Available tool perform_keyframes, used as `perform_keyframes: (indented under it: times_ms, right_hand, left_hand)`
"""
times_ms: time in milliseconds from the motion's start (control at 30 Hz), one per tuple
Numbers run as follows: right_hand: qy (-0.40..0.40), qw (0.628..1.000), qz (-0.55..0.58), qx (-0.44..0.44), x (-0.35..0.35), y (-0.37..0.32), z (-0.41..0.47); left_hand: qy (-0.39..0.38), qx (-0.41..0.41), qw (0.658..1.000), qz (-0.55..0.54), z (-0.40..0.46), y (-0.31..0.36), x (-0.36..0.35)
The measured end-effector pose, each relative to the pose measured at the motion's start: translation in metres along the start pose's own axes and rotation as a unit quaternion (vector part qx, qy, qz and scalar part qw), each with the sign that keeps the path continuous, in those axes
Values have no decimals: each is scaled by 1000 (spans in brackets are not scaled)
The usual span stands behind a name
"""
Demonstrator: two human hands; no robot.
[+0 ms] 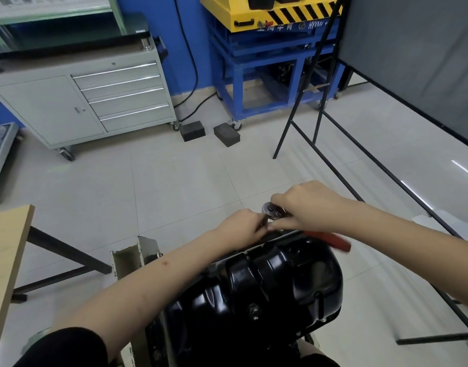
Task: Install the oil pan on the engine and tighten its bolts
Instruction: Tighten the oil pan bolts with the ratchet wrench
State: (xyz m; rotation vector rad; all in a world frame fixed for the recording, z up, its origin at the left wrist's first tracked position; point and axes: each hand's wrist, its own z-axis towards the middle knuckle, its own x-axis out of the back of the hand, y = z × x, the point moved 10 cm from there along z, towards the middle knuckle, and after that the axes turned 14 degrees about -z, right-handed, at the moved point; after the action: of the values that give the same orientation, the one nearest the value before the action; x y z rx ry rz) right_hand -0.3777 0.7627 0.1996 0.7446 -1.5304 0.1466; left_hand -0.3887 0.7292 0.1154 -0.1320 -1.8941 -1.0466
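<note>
Gripping a red-handled ratchet (pixel 274 211), both hands (pixel 305 205), black oil pan (pixel 267 284), "HYXN" lift (pixel 267 11)

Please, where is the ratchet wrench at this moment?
In the head view, the ratchet wrench is right of centre, above the far edge of the black oil pan, gripped by the right hand, with the left hand beside its head.

The ratchet's red handle (pixel 333 241) is motion-blurred. The right hand (pixel 311 207) covers its shaft, and the socket and bolt beneath are hidden. The oil pan (pixel 256 292) runs off the bottom edge; the left fingers (pixel 259 223) are obscured.
</note>
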Motion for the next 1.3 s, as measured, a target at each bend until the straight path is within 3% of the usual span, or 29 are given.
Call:
perform_keyframes:
  times_ms: [167, 400, 567, 800, 1000, 1200, 1300]
  right_hand:
    - [37, 995, -14, 88, 12, -10, -1]
    - [-2, 999, -29, 15, 5, 1, 2]
    - [70, 990, -34, 121, 21, -19, 0]
    - [2, 999, -30, 11, 11, -1, 6]
    - [61, 990, -62, 114, 19, -15, -1]
    - [0, 998, -56, 7, 11, 1, 4]
    - [22, 997, -56, 57, 15, -7, 5]
  left_hand:
    - [-55, -10, 998, 5, 3, 9, -8]
    - [-23, 2, 1000, 16, 2, 5, 5]
    - [-63, -8, 998, 14, 1, 13, -2]
    - [-24, 9, 1000, 3, 0, 7, 12]
    - [-74, -11, 997, 1, 3, 19, 0]
    - [-44, 7, 999, -4, 1, 10, 11]
    - [-53, -1, 999, -5, 3, 16, 7]
